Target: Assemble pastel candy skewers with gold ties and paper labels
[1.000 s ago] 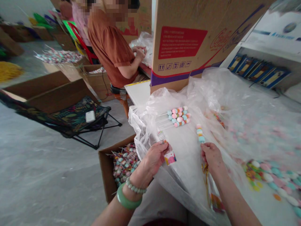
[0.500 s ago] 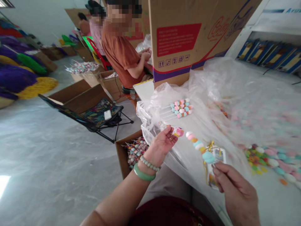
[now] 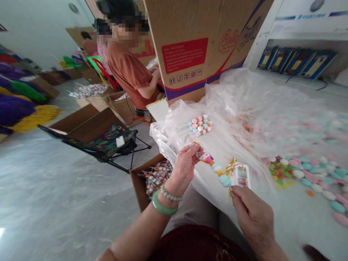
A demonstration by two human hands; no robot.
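My right hand (image 3: 251, 212) pinches the stick of a candy skewer (image 3: 218, 170), threaded with pink, white, orange and light-blue soft candies. Its far end sits in the mouth of a small printed clear wrapper (image 3: 203, 156). My left hand (image 3: 185, 165) pinches that wrapper between thumb and fingers, its other fingertips partly hidden. Beyond my hands, several finished-looking candy skewers (image 3: 200, 125) lie side by side on the plastic sheet (image 3: 174, 121). Near the right hand are gold twist ties (image 3: 231, 166) and a printed card or packet (image 3: 243, 175).
Loose candies (image 3: 307, 172) are spread at the right, partly under plastic. A large cardboard box (image 3: 187, 54) stands at the back of the table. Below left, an open carton (image 3: 137, 188) holds wrapped skewers, near a folding chair (image 3: 108, 145). A person (image 3: 127, 72) sits beyond.
My two hands have come together. The skewer's tip, apart from the wrapper before, is now inside its mouth. The view has shifted slightly to the right.
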